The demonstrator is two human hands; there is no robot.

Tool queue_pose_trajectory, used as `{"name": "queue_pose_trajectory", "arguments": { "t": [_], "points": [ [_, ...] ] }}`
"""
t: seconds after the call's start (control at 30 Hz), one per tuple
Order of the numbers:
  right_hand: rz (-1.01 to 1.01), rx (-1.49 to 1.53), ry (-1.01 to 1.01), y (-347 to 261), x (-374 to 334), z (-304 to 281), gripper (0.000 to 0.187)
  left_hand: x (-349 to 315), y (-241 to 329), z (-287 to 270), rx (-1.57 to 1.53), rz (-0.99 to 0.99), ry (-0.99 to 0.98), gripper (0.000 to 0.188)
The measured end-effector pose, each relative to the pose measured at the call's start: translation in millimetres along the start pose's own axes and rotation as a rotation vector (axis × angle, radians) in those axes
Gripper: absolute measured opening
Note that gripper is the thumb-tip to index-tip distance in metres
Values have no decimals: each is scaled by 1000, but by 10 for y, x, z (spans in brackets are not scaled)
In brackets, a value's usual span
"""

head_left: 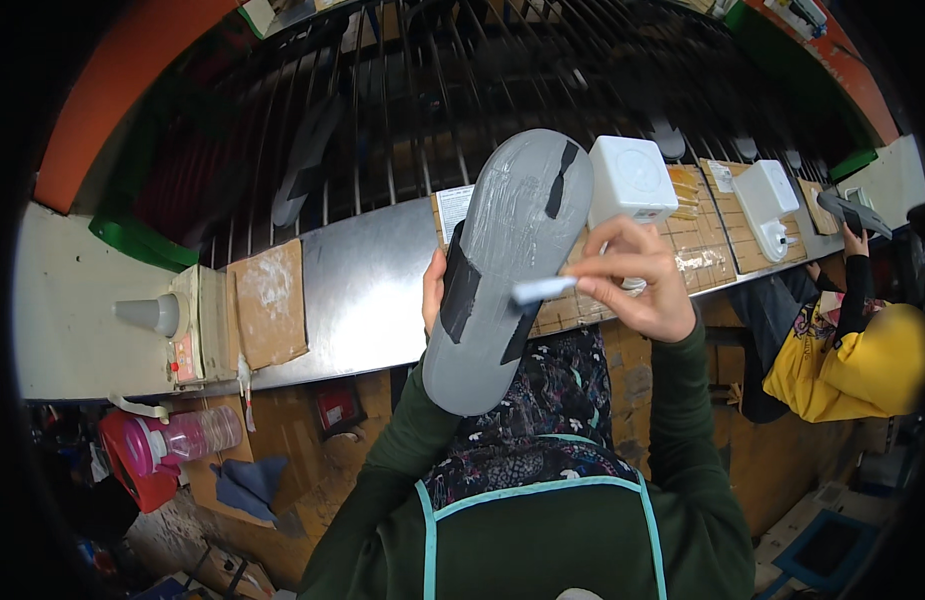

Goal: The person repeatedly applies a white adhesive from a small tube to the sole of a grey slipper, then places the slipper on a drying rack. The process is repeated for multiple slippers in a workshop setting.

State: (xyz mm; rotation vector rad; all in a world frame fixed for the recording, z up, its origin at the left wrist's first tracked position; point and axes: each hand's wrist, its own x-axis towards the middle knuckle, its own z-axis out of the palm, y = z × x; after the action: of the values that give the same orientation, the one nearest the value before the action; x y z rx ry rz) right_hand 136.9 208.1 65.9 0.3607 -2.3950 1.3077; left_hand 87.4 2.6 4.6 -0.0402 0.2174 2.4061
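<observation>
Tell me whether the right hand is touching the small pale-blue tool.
Touching: the head view shows the right hand pinching the end of the pale-blue tool between thumb and fingers, with no gap visible there.

Grey sole (495, 262) with black patches (460, 306), kinda shiny streaks up top, leaning right; pale little brush (542, 290) over its middle.

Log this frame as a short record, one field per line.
left hand: holding grey sole by its left edge
right hand: pinching small pale brush-like tool at the sole
sole surface: glossy streaks, black patches
container: white, squarish, right of the sole
co-worker: right side, yellow clothing
</observation>
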Motion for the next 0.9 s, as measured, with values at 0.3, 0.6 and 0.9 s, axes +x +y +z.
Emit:
{"name": "queue_pose_trajectory", "arguments": {
  "t": [0.3, 0.6, 0.9],
  "points": [
    [346, 392, 34, 43, -482, 419, 14, 59, 28, -90, 201, 211, 78, 68],
    [380, 475, 260, -36, -665, 751, 16, 120, -141, -21, 923, 602, 172, 68],
    [303, 162, 378, -9, -535, 765, 18, 48, -150, -80, 1178, 605, 191, 65]
  ]
}}
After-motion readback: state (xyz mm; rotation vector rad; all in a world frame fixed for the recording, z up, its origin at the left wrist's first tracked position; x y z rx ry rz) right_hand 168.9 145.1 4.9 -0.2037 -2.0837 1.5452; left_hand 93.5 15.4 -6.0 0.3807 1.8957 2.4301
